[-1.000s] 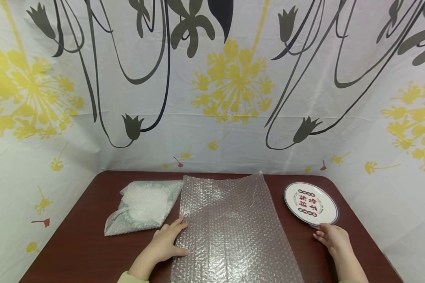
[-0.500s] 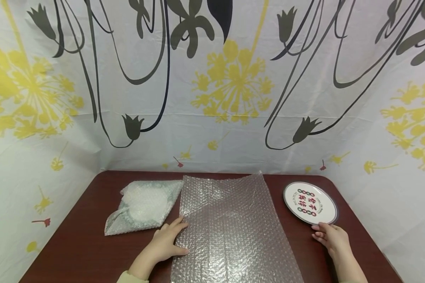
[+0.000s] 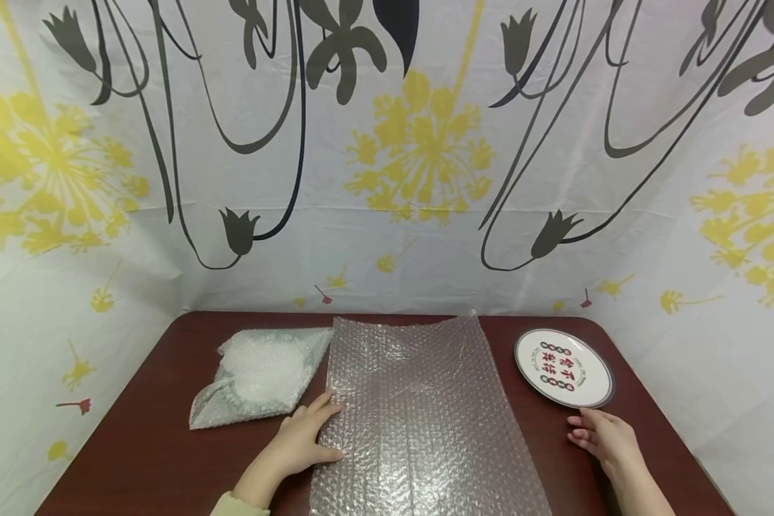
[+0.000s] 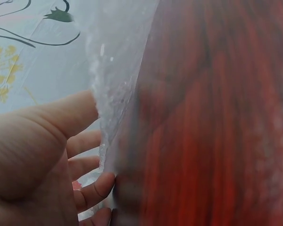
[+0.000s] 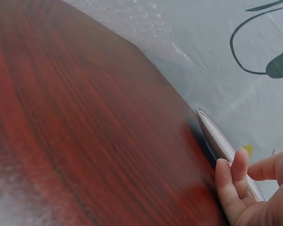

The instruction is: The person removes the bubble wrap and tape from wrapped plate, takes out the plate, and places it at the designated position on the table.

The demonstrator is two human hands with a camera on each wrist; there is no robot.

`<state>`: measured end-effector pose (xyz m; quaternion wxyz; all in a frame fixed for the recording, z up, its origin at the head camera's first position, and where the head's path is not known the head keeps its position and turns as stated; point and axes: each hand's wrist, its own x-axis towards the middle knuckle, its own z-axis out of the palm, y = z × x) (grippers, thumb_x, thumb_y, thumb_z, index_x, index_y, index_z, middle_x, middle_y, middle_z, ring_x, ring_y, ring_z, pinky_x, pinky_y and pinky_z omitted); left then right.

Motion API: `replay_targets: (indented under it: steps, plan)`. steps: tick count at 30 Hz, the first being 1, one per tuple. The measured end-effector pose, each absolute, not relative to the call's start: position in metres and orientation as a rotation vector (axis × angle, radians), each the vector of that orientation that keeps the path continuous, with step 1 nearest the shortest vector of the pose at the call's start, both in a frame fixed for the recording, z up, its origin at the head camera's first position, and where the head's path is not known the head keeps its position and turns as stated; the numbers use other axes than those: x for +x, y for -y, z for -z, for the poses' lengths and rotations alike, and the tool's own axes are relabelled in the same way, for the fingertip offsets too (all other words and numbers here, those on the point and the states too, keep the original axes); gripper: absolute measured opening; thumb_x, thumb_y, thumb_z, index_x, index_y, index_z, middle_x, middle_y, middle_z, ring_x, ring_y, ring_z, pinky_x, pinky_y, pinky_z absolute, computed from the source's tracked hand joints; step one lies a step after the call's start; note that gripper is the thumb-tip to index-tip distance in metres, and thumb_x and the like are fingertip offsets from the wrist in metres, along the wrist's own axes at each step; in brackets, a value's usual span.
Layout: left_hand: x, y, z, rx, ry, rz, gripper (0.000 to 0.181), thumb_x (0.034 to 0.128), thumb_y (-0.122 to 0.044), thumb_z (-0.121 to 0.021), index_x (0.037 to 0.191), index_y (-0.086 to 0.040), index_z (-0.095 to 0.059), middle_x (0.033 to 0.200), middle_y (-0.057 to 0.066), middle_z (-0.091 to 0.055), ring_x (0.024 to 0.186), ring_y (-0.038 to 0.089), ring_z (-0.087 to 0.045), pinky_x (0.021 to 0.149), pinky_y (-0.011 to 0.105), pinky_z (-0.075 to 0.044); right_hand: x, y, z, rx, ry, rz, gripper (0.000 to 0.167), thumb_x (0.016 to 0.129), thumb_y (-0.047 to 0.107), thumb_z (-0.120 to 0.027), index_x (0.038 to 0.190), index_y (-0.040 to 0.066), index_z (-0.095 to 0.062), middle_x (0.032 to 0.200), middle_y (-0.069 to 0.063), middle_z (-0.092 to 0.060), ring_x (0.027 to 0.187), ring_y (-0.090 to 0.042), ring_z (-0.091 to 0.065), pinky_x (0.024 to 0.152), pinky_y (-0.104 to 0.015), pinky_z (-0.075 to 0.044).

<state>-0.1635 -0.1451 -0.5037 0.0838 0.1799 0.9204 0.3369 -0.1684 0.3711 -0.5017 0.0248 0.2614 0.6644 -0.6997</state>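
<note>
One bubble-wrapped packet (image 3: 261, 373) beside bubble-wrap sheet (image 3: 419, 408)

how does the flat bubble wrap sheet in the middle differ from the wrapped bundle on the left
The flat bubble wrap sheet is spread open, while the wrapped bundle is folded up. The sheet looks larger, running out of the head view's bottom edge; the bundle shows whole. The sheet lets the table's brown through, whereas the bundle looks mostly whitish. Both have bubbled plastic and lie on the table.

The head view looks forward and down; closer wrist views skim the same tabletop (image 3: 135, 466) toward the wall (image 3: 387, 233).
</note>
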Motion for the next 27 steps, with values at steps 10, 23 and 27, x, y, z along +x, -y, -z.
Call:
replay_targets:
  steps: [10, 23, 27]
  plan:
    - [-0.159, 0.145, 0.5, 0.553, -2.764, -0.993, 0.072, 0.0753, -0.031, -0.08, 0.137, -0.006, -0.052, 0.153, 0.017, -0.027, 0.128, 0.047, -0.034, 0.093, 0.071, -0.025, -0.161, -0.362, 0.485, 0.7, -2.134, 2.065, 0.043, 0.101, 0.016, -0.041, 0.125, -0.019, -0.035, 0.075, -0.003, -0.067, 0.061, -0.014, -0.062, 0.068, -0.034, -0.056]
    - [-0.16, 0.147, 0.499, 0.601, -2.766, -1.011, 0.062, 0.0858, -0.036, -0.071, 0.138, -0.008, -0.052, 0.153, 0.017, -0.027, 0.128, 0.047, -0.034, 0.093, 0.073, -0.024, -0.161, -0.336, 0.455, 0.55, -2.273, 2.039, 0.047, 0.103, 0.023, -0.043, 0.129, -0.014, -0.032, 0.078, 0.0, -0.067, 0.059, -0.012, -0.061, 0.066, -0.032, -0.056]
    - [-0.16, 0.149, 0.498, 0.607, -2.762, -1.016, 0.062, 0.0871, -0.038, -0.069, 0.138, -0.008, -0.051, 0.153, 0.017, -0.027, 0.128, 0.048, -0.034, 0.093, 0.073, -0.025, -0.162, -0.323, 0.443, 0.507, -2.288, 2.064, 0.038, 0.102, 0.025, -0.046, 0.12, -0.009, -0.04, 0.077, -0.001, -0.067, 0.059, -0.012, -0.061, 0.065, -0.032, -0.056]
